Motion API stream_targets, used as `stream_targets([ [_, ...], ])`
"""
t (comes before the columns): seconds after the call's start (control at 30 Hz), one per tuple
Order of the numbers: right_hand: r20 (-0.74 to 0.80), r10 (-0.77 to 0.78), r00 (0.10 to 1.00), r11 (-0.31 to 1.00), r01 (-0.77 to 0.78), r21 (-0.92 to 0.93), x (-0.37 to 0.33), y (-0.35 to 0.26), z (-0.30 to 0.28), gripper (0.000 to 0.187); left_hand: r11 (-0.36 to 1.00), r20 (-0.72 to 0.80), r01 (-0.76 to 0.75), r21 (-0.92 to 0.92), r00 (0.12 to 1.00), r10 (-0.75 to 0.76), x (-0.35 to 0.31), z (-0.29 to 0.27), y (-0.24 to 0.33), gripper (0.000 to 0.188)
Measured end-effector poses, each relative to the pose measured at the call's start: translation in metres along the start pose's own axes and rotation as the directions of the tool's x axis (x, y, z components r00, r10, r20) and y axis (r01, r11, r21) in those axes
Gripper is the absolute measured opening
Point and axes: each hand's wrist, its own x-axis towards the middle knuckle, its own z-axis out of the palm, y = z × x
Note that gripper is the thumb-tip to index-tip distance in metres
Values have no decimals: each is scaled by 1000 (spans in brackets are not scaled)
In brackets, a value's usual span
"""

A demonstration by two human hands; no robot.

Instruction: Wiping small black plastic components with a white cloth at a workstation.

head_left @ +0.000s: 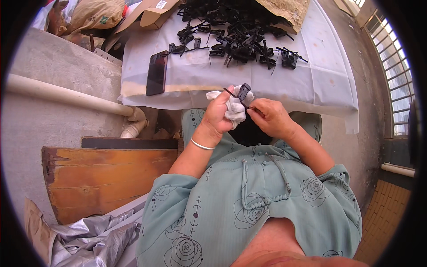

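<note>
Above my lap, just off the near edge of the table, my left hand point(217, 115) is closed around a crumpled white cloth point(234, 110) and a small black plastic part point(244, 91). A thin black strip pokes out beside my left thumb. My right hand point(272, 117) pinches a thin dark end that runs down from the part; the fingertips hide just what it is. Similar black parts with thin strips point(238, 44) lie in a loose heap on the table beyond my hands.
White plastic sheeting point(327, 95) covers the table. A dark phone point(156, 73) lies on its left side. At the far edge are a cardboard box point(155, 17) and a brown paper sack point(287, 11). A wooden board point(111, 182) and a pipe point(66, 95) stand to the left.
</note>
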Motion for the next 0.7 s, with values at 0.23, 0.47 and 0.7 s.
stream_targets([
  [0.23, -196, 77, 978, 997, -70, 46, 6, -27, -11, 21, 639, -45, -285, 715, 893, 449, -14, 43, -15, 19],
  [0.47, -127, 245, 961, 964, -227, 139, 11, -29, -15, 16, 408, 131, -412, 814, 816, 563, -25, 40, -24, 27],
  [0.7, -330, -11, 944, 1000, 17, 15, 8, -23, -9, 19, 402, 243, -429, 809, 867, 434, -27, 40, -29, 29],
])
